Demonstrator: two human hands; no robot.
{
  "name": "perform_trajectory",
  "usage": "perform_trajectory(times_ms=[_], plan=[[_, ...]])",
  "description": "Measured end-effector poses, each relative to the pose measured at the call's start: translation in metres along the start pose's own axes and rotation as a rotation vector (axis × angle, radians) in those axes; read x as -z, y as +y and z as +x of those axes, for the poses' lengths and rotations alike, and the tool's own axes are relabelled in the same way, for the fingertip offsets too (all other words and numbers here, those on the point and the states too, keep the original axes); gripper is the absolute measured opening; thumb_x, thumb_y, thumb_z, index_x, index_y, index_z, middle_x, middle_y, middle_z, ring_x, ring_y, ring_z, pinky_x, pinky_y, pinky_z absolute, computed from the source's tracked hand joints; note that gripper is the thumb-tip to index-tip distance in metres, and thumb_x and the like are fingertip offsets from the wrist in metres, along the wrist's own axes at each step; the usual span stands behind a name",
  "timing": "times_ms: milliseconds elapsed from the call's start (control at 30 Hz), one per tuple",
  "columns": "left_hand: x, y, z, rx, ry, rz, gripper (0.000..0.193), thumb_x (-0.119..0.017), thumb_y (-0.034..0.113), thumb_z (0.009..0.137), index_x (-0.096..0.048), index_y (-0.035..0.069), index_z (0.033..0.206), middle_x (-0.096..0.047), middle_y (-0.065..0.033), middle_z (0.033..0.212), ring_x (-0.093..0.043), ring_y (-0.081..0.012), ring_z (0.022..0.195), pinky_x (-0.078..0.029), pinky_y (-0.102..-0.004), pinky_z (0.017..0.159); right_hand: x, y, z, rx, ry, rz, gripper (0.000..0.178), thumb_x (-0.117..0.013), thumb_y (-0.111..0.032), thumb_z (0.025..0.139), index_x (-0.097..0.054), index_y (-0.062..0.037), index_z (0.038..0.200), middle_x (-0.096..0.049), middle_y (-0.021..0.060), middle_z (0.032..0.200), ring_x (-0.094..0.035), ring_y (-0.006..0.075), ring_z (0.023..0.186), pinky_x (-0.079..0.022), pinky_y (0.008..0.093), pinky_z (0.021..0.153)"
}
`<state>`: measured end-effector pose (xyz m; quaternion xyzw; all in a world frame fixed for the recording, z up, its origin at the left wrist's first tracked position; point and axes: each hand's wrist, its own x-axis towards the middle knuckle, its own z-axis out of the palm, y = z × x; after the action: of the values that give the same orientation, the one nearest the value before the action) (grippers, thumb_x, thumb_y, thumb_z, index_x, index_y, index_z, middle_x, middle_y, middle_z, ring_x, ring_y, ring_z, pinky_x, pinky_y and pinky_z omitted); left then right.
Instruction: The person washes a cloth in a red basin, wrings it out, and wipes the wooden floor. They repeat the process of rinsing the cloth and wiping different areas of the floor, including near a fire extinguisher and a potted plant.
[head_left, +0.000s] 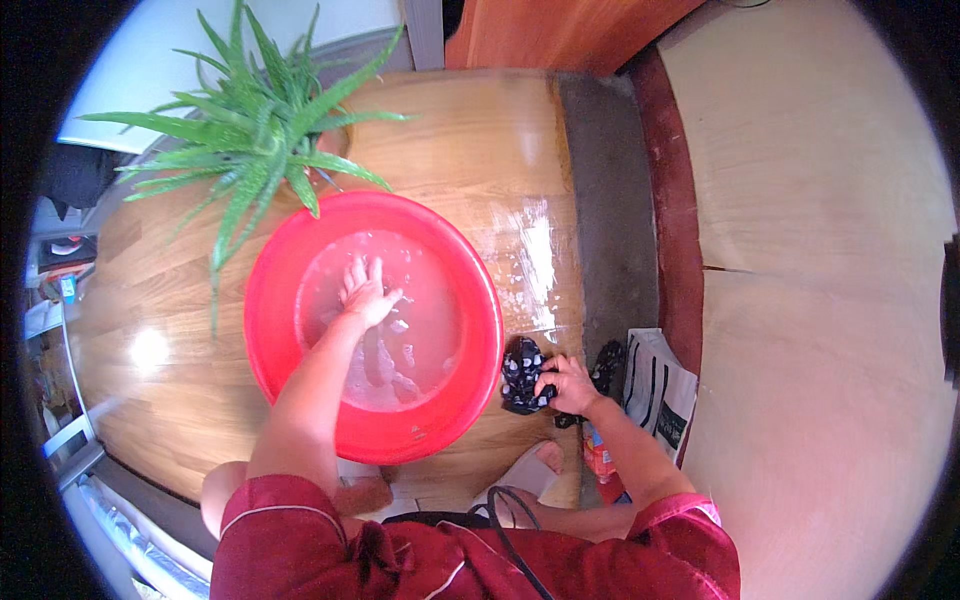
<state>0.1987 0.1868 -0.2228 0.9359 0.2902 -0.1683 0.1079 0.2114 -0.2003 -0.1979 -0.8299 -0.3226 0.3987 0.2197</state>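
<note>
A large round red basin (pixel 268 335) stands on the floor in front of me, holding cloudy, soapy water (pixel 400 275) with patches of foam. My left hand (pixel 367 292) is over the basin at the water, fingers spread, with nothing in it. Right of the basin, my right hand (pixel 568 384) has its fingers closed on a black cloth (pixel 524 374) with a white pattern. This bunched cloth lies on the floor against the basin's outer side. How far the left fingertips dip below the surface I cannot tell.
A potted aloe plant (pixel 262 130) spreads its leaves beyond the basin. Wet streaks (pixel 535 265) shine on the wooden floor (pixel 440 130). A white striped bag (pixel 655 385) and an orange-red packet (pixel 598 455) stand by the right wall (pixel 800 300). My sandalled foot (pixel 545 460) is close to the basin.
</note>
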Motion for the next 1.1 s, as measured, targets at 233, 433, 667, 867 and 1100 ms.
perform_trajectory(times_ms=[233, 433, 667, 867, 1100], plan=[[0.156, 0.023, -0.068, -0.419, -0.788, 0.056, 0.047, -0.045, 0.037, 0.085, -0.045, 0.009, 0.123, -0.038, -0.0174, 0.129, -0.039, -0.0348, 0.117, -0.032, -0.0453, 0.097, 0.113, -0.091, -0.004, -0.171, 0.05, 0.308, 0.037, -0.061, -0.01, 0.061, -0.058, -0.0146, 0.098, -0.052, 0.012, 0.097, -0.049, 0.0285, 0.098, -0.039, 0.0315, 0.087], [0.189, 0.03, -0.129, -0.725, -0.369, -0.466, 0.061, -0.054, 0.033, 0.082, -0.03, 0.003, 0.129, -0.038, -0.0237, 0.126, -0.042, -0.0383, 0.113, -0.036, -0.0409, 0.096, 0.167, -0.206, -0.025, -0.081, 0.118, 1.234, 0.04, -0.056, -0.025, 0.076, -0.045, -0.0079, 0.11, -0.051, 0.0032, 0.101, -0.048, 0.0141, 0.094, -0.038, 0.0272, 0.085], [0.199, 0.009, -0.092, -0.585, -0.482, -0.533, 0.03, -0.055, 0.028, 0.078, -0.061, -0.001, 0.08, -0.061, -0.0195, 0.073, -0.06, -0.0338, 0.07, -0.046, -0.0426, 0.066, 0.067, -0.216, 0.071, -0.062, 0.196, 1.266, 0.032, -0.048, -0.02, 0.089, -0.047, -0.0084, 0.119, -0.057, 0.0008, 0.107, -0.053, 0.011, 0.097, -0.038, 0.0278, 0.088], [0.182, -0.025, -0.08, -0.484, -0.373, -0.283, 0.029, -0.057, 0.026, 0.075, -0.061, 0.0, 0.085, -0.062, -0.0196, 0.081, -0.06, -0.0343, 0.077, -0.048, -0.043, 0.07, 0.046, -0.24, 0.092, -0.084, 0.299, 1.257, 0.028, -0.046, -0.028, 0.09, -0.054, -0.0046, 0.105, -0.062, 0.004, 0.078, -0.054, 0.0129, 0.071, -0.043, 0.0279, 0.073], [0.18, -0.059, -0.061, -0.419, -0.289, -0.109, 0.033, -0.056, 0.022, 0.078, -0.054, 0.003, 0.106, -0.058, -0.0181, 0.1, -0.055, -0.0323, 0.097, -0.043, -0.0429, 0.084, 0.085, -0.204, 0.07, -0.171, 0.497, 0.609, 0.03, -0.054, -0.026, 0.082, -0.049, -0.004, 0.103, -0.058, 0.0116, 0.078, -0.057, 0.0252, 0.074, -0.048, 0.0413, 0.07]])
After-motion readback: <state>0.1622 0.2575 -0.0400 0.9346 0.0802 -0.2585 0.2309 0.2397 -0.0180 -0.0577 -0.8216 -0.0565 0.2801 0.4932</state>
